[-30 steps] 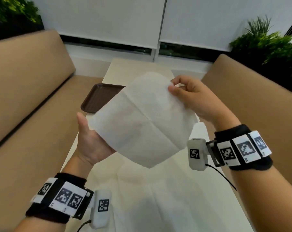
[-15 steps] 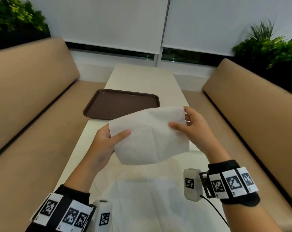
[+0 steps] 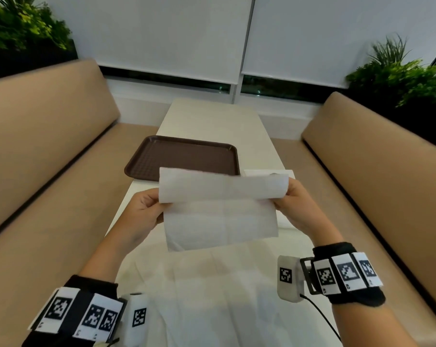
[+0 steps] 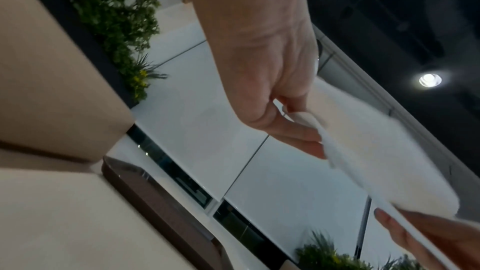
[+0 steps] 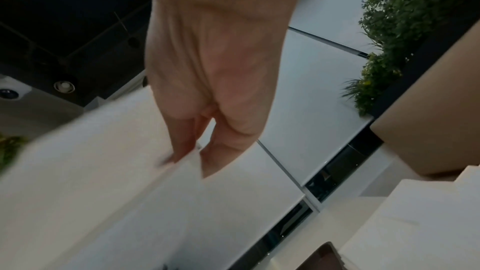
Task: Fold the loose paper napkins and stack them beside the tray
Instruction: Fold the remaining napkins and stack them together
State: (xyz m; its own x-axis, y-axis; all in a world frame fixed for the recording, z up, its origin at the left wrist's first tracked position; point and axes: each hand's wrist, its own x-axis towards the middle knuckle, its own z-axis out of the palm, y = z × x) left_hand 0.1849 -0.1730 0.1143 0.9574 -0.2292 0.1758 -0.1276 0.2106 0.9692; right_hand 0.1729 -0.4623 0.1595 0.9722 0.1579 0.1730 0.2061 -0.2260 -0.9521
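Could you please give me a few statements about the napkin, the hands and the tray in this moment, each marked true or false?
1. Both hands hold the same white napkin in the air. True: the left hand pinches its left edge and the right hand its right edge.
2. The napkin lies flat inside the brown tray. False: it is held up nearer the person, and nothing shows in the tray.
3. The napkin's top part is folded over toward the person. True.
4. The tray sits on the beige bench seat. False: it sits on the white table.
5. More loose white napkins lie spread on the table below the hands. True.
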